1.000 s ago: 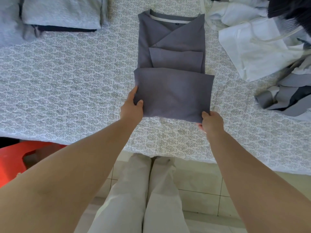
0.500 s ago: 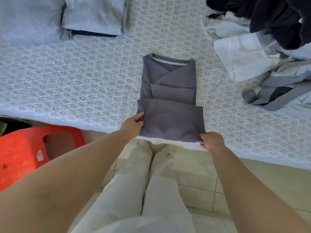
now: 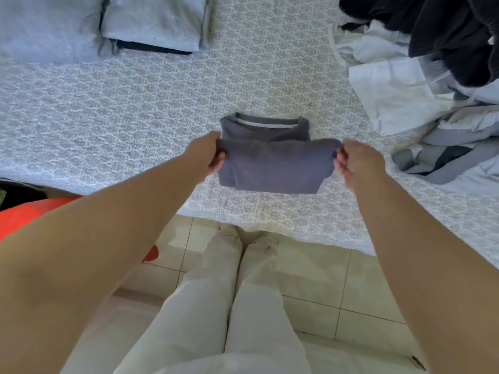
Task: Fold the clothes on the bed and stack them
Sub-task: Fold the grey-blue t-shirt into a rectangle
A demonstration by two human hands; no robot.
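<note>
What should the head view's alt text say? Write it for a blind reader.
Both hands, left hand and right hand, pinch the sides of a folded grey cotton T-shirt over a white patterned bedsheet. Folded pale blue clothes lie far left; unfolded clothes right.

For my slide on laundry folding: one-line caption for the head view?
Both hands, left hand and right hand, grip the grey shirt mid-fold on the patterned bed.

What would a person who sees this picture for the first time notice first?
First, the grey shirt at the middle of the bed's near edge, half folded, with the left hand and the right hand pinching its two sides. Next, the heap of unfolded clothes at far right, and the folded stack at far left.
</note>
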